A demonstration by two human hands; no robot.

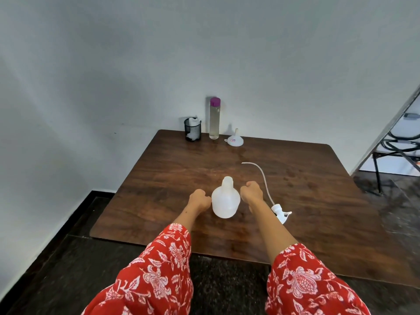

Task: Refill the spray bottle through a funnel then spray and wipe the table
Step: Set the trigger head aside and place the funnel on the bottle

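Two sleeves, left sleeve [156,271] and right sleeve [306,280]: loose red fabric, white floral print with leaves and large blooms. Cuffs end partway up the forearms. Forearms and hands bare below; no rings, watch or bands visible.

We see red sleeves [159,269] with a white floral print, a translucent white spray bottle [225,202], a dark brown wood-grain table [159,178], a purple cap [215,101] and a black mesh cup [192,132].

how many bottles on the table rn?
2. The open white spray bottle stands between the hands, near the front; the tall clear bottle with purple cap stands at the far edge. None seem hidden.
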